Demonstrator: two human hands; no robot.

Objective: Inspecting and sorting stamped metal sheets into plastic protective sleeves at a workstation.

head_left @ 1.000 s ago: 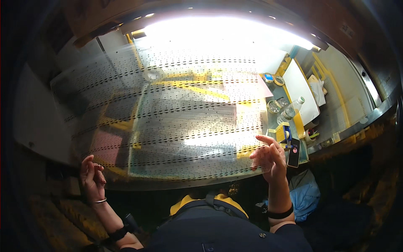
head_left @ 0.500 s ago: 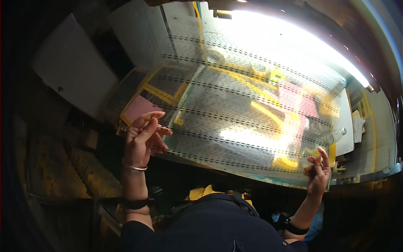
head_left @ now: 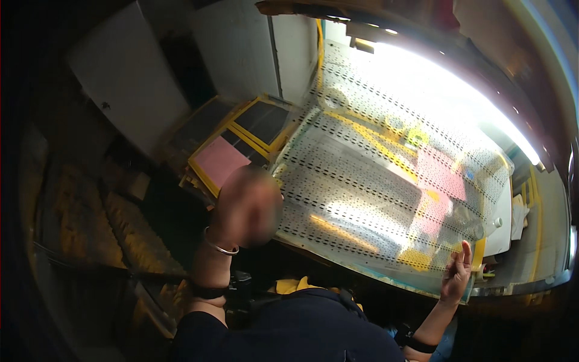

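Note:
A large clear sheet point(head_left: 344, 169), printed with rows of dark dashes and dots, spreads in front of me above a lit work table point(head_left: 362, 267). My right hand point(head_left: 458, 274) is at its near right corner, thumb and fingers pinched together on the edge. At the sheet's left edge is my left hand point(head_left: 249, 205), with a bracelet at the wrist. Its fingers are smeared, so its grip on the sheet cannot be made out. Through the sheet show pink papers point(head_left: 442, 173), yellow strips point(head_left: 377, 140) and a bright glare.
A bright tube light point(head_left: 476, 90) runs above the table's far side. Tape rolls point(head_left: 395, 123) stand toward the back. Yellow-edged frames point(head_left: 248, 134) with a pink sheet point(head_left: 221, 160) lie at left. A small clear bottle point(head_left: 496, 223) is near a white board point(head_left: 497, 240) at right.
The view has turned, so the table sits farther right and lower. My left hand, earlier pinching the sheet's left edge, has moved right and blurred. My right hand stays at its corner.

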